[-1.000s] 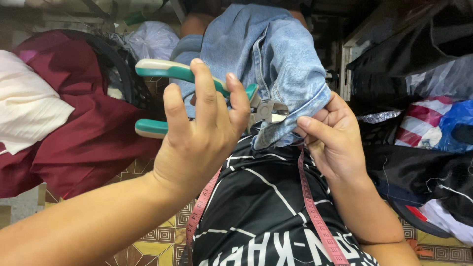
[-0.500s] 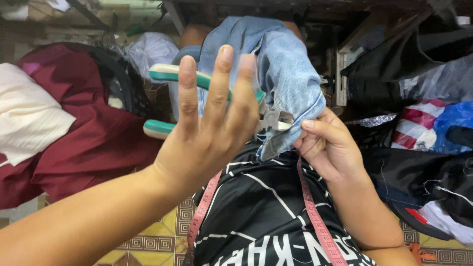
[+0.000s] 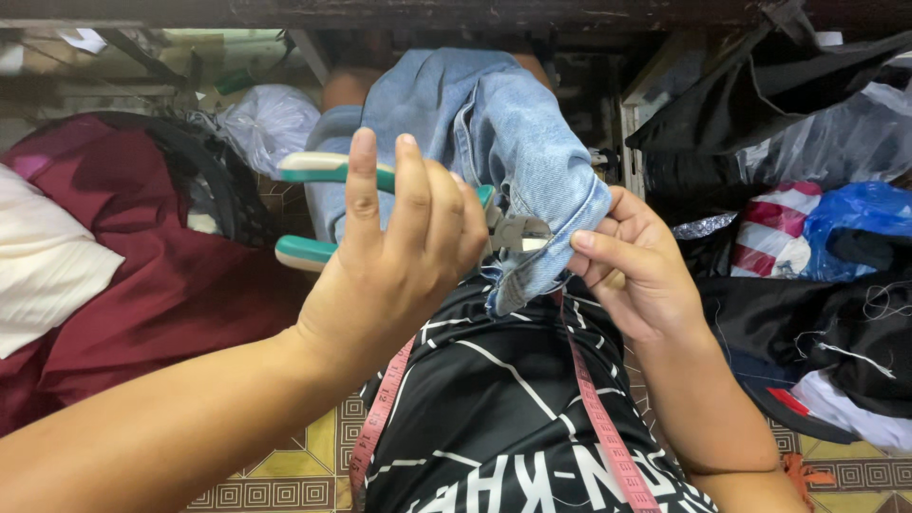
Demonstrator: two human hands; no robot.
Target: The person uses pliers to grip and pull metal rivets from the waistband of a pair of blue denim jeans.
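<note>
Clamped between thumb and fingers of the right hand [image 3: 635, 271] is the lower edge of a light-blue denim garment [image 3: 494, 142], pinched just beside the metal nose of the pliers [image 3: 418, 214]. Left hand [image 3: 399, 261] wraps the pliers where the two green-and-cream handles meet, with its index and middle fingers raised straight rather than curled; the handles stand apart and project away from the pinch, toward the maroon cloth [image 3: 161, 285]. Whether the plier tips bite the denim cannot be told, though they touch its frayed hem. Above the pinch the denim rises in a folded mass. Below both hands lies a black shirt with white lines [image 3: 494, 418], crossed by a pink measuring tape [image 3: 594, 408]. Beyond the right hand sit black fabric [image 3: 836, 323] and a blue bag [image 3: 864, 209].
</note>
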